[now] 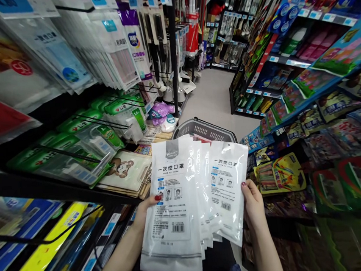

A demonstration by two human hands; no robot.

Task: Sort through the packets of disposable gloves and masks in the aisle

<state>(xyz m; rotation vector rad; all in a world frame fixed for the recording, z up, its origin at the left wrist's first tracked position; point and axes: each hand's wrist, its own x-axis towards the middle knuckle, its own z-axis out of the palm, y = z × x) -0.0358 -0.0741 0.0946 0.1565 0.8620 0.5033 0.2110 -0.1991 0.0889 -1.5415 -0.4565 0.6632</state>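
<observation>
A fanned stack of white disposable face mask packets is held up in front of me, printed sides with barcodes facing me. My left hand grips the left edge of the stack, thumb on the front packet and the other fingers hidden behind. At the right edge, my right hand pinches the rightmost packet, its thumb on the front. Several more packets overlap between the two hands. Beyond them, partly covered by the packets, is a grey shopping basket.
On the left, a shelf rack carries hanging packets, green power-strip packages and a cutting board with a bear picture. Snack bags line the right shelves. The grey aisle floor runs ahead between them.
</observation>
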